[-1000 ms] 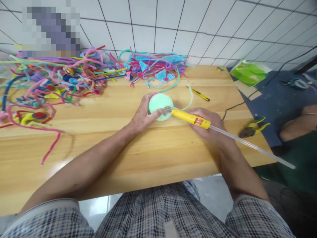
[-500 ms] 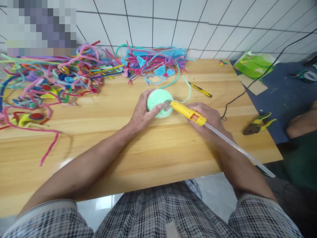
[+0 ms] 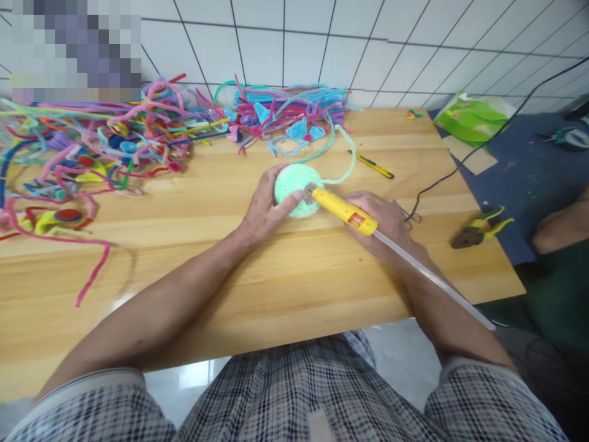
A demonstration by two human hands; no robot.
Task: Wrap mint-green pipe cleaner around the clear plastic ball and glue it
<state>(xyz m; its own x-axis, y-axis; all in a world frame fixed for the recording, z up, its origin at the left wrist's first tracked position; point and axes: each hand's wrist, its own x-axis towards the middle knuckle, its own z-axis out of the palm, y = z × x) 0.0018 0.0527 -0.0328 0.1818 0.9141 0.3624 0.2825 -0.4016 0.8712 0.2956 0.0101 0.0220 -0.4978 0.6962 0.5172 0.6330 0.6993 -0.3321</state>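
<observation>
My left hand [image 3: 269, 205] grips a round mint-green coil [image 3: 297, 181] of fuzzy stem from its left side, the thumb lying across the front. A loose mint-green tail [image 3: 352, 156] curls off the coil's right side. In my right hand [image 3: 380, 218] is a yellow hot glue gun [image 3: 345, 210], a clear glue stick [image 3: 427, 273] sticking out of its back. The gun's nozzle end is at the coil's right front, close to my left thumb; whether it touches cannot be made out.
Tangled coloured pipe cleaners [image 3: 151, 129] cover the table's left and back, beside a blue and pink bundle [image 3: 294, 101]. A yellow utility knife [image 3: 375, 166] lies behind the gun. Pliers [image 3: 478, 228] rest at the right edge. A black cord [image 3: 453, 169] crosses there; another person's arm [image 3: 561, 227] is beyond.
The glue gun has shifted slightly left across the coil, along with my right hand. The loose green tail has swung a little. My left hand stays on the coil.
</observation>
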